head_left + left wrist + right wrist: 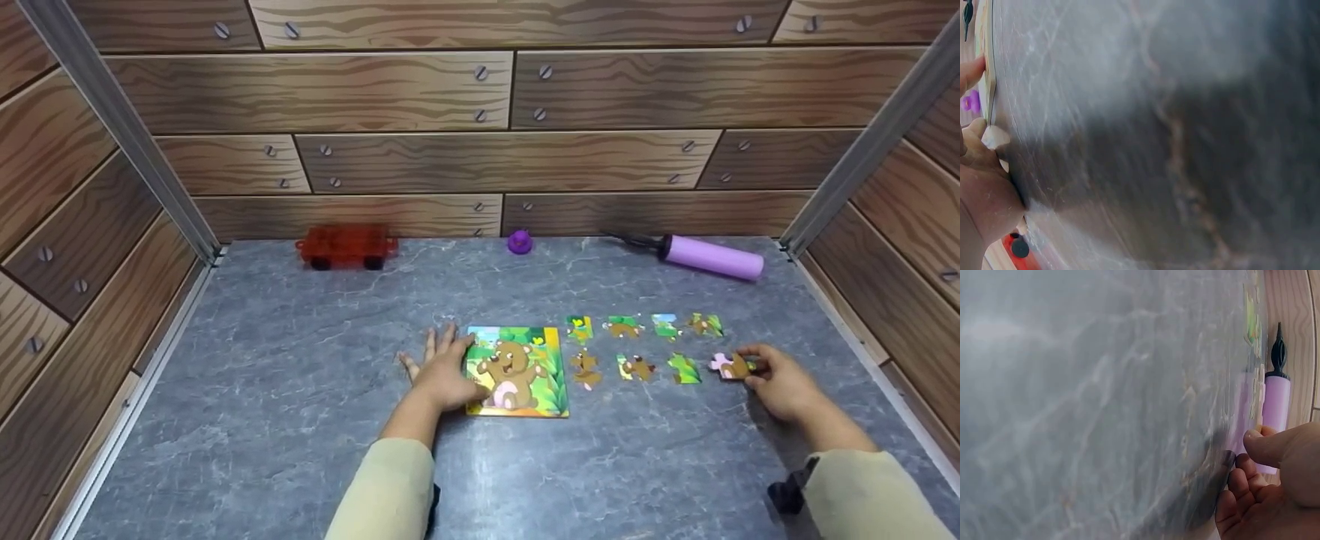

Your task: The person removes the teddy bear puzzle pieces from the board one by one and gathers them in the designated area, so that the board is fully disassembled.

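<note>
A square bear picture board [517, 371] lies flat on the grey table. At its left edge is my left hand [442, 373], fingers spread, with the index fingertip and thumb at the board's border. In the left wrist view the board's pale edge [989, 73] shows beside a finger. My right hand [784, 382] pinches a pink-and-brown jigsaw piece [730, 367] between thumb and fingers, low over the table. Left of it, several loose jigsaw pieces [636, 367] lie in two rows beside the board. The held piece is mostly hidden behind the thumb in the right wrist view.
Along the back wall stand a translucent red toy cart [347, 246], a small purple duck-like toy [520, 241] and a lilac hand pump [712, 257] with a black nozzle. Wood-patterned panels [420, 161] enclose the table at the back and both sides.
</note>
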Motion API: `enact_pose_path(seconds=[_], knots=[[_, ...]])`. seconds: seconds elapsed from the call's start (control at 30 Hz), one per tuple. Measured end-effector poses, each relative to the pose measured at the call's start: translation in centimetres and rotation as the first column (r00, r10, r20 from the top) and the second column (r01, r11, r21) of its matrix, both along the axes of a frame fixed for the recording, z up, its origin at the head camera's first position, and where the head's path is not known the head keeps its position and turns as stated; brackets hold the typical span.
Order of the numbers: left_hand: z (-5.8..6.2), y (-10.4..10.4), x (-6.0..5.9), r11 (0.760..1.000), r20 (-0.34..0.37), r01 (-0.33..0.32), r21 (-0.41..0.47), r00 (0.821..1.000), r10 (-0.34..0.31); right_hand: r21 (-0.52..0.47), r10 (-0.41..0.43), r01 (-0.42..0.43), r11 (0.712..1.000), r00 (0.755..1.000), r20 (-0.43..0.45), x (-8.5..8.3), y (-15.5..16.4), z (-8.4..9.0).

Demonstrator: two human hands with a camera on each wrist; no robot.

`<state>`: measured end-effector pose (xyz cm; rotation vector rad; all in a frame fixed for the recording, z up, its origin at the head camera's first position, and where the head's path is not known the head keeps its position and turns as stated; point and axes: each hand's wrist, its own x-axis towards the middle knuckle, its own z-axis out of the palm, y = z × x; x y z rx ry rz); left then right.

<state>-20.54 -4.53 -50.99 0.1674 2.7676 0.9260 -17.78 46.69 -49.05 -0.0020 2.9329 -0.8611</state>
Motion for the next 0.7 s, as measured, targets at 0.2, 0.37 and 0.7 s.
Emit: enact_pose_path(seconds=[0.2,0.37,0.7], knots=[[0.08,-0.02,0.02,1.0,0.006,0.001,-0.007,1.0,-0.001,-0.01,0.009,-0.009,1.0,1.0,0.001,-0.36,-0.15,-0.28],[0.17,0.02,0.0,1.0,0.011,0.002,-0.008,1.0,-0.002,-0.008,-0.002,0.002,1.0,1.0,0.003,-0.47,-0.18,-0.41],[0.13,-0.07,0.05,1.0,0.008,0.003,-0.004,1.0,-0.003,-0.006,-0.009,0.009,1.0,1.0,0.004,-0.33,-0.22,-0.38]])
